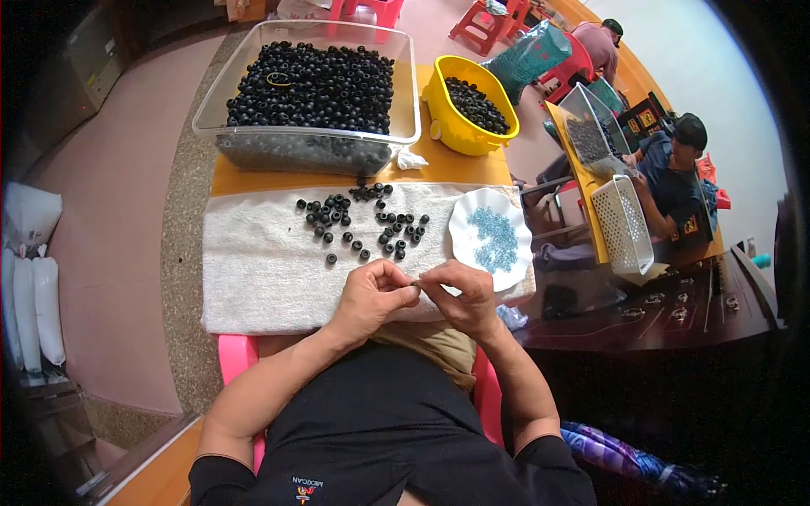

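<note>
My left hand (377,295) and my right hand (461,295) meet over the front edge of a white towel (253,287). Thumb and forefinger of each are pinched together, fingertips nearly touching; what lies between them is too small and hidden to make out. Just beyond, loose black round pieces with holes (330,209), like large beads, are scattered on the cloth. To the right of them stands a white plate with a wavy rim (463,246), holding many tiny clear light-blue pieces (494,239).
Behind the towel, a clear plastic bin (405,93) and a yellow tub (434,88) hold many more black pieces. A crumpled white tissue (411,159) lies by the bin. On the right, a co-worker (662,173) sits at another table with a white perforated basket (623,223).
</note>
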The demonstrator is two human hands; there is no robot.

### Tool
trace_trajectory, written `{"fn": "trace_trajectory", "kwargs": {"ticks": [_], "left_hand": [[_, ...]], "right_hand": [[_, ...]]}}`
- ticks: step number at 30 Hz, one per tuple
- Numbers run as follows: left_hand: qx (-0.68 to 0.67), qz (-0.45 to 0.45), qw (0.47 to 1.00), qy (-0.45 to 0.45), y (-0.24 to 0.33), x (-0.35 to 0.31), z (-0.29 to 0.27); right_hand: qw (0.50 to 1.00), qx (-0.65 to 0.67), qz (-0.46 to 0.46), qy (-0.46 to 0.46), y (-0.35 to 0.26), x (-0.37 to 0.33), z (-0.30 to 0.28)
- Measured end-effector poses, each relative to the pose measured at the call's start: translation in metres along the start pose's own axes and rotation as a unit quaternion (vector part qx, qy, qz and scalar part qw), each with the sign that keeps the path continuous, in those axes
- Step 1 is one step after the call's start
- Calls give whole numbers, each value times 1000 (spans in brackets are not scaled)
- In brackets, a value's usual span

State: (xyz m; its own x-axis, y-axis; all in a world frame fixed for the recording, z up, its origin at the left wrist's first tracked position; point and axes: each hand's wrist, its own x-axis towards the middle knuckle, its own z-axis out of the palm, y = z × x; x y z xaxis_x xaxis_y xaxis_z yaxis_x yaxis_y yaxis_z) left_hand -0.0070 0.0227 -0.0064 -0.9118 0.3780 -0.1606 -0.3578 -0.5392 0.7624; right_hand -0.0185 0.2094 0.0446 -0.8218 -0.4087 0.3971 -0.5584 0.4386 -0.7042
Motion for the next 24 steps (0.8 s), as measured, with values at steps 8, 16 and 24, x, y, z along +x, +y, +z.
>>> {"fn": "trace_trajectory", "kwargs": {"ticks": [8,16,24], "left_hand": [[-2,-14,1000,9,4,-1,1],[18,7,1000,17,3,0,0],[14,11,1000,9,1,1,-1]], "right_hand": [[992,-106,-65,29,-7,-11,7],[978,-151,-131,53,-6,-12,13],[969,-174,-163,67,2,-13,18]]}}
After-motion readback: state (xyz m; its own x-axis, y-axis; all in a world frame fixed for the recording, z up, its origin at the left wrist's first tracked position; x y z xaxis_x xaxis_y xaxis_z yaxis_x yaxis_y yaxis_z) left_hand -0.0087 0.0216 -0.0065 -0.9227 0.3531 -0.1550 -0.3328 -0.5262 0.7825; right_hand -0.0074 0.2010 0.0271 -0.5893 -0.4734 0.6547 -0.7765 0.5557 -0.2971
